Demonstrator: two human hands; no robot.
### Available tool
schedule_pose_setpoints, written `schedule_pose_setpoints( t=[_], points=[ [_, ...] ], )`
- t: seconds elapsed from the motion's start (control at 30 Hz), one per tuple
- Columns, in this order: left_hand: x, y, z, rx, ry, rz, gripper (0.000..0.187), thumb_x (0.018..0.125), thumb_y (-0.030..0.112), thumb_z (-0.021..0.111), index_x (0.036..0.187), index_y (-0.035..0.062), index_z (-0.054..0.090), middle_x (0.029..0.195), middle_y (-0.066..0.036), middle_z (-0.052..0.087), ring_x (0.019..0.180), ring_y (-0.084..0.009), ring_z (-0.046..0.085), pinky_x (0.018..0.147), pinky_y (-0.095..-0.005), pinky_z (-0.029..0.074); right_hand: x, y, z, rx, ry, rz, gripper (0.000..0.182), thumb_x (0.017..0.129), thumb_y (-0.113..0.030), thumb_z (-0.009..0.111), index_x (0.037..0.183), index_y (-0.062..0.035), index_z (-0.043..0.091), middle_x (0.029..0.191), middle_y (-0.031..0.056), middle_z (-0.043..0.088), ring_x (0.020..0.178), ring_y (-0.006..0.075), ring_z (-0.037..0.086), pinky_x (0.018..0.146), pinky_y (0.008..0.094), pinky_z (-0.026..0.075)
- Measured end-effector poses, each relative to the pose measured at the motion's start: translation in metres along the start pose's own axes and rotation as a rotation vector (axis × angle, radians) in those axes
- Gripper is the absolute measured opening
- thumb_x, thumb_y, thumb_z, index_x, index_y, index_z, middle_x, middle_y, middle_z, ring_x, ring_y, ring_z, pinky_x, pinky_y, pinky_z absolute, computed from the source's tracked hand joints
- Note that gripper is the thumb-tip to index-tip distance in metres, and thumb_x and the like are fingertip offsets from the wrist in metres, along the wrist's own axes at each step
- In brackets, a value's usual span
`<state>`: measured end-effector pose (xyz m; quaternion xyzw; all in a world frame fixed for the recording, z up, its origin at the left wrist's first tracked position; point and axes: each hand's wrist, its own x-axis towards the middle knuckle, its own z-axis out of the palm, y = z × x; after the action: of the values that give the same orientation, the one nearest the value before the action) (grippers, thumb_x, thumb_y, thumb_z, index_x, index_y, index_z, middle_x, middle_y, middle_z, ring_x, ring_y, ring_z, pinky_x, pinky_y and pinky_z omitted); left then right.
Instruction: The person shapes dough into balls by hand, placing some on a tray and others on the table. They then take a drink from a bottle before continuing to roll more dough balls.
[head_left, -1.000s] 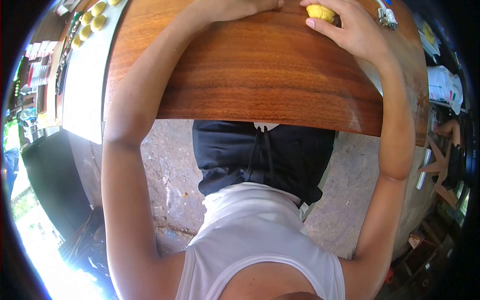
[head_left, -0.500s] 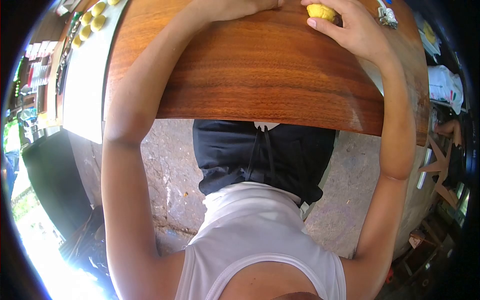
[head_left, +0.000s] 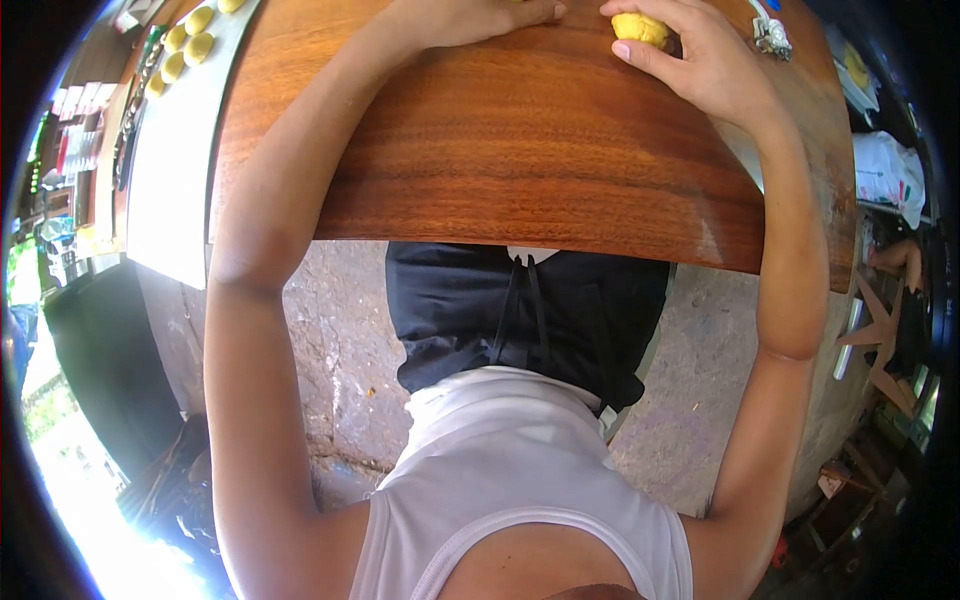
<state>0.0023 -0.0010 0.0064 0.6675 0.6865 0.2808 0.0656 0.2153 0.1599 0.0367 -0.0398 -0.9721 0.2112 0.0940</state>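
Note:
At the top of the head view, my right hand (head_left: pixel 700 58) curves round a yellow dough-like lump (head_left: pixel 640 29) on the brown wooden table (head_left: pixel 540 150), thumb on the near side and fingers on the far side. My left hand (head_left: pixel 480 20) rests at the table's far part, left of the lump. Its fingers are partly cut off by the frame's top edge, and whether they hold anything is hidden.
Several yellow rounds (head_left: pixel 199 48) lie on a white board (head_left: pixel 170 180) at the left. A white and blue item (head_left: pixel 772 36) is right of my right hand. A white plastic bag (head_left: pixel 890 170) and another person's limb (head_left: pixel 900 262) are at the far right.
My left hand has come slightly down into view, showing more of its fingers. My right hand and the yellow lump have barely shifted.

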Motion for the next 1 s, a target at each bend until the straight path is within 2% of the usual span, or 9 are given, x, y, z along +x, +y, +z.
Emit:
schedule_pose_setpoints(
  t=[1.0],
  points=[
    [0.0003,0.0,0.0018,-0.008,0.003,-0.02,0.03,0.093,0.029,0.077,0.086,0.0012,0.068,0.082,-0.016,0.068,0.075,-0.0294,0.066,0.069,-0.0418,0.051,-0.0014,0.0006,-0.0003,0.003,0.007,-0.011,0.033,0.091,-0.02,0.077,0.117,-0.0007,0.072,0.113,0.0146,0.067,0.108,0.0321,0.065,0.094,0.0399,0.051]
  ],
)
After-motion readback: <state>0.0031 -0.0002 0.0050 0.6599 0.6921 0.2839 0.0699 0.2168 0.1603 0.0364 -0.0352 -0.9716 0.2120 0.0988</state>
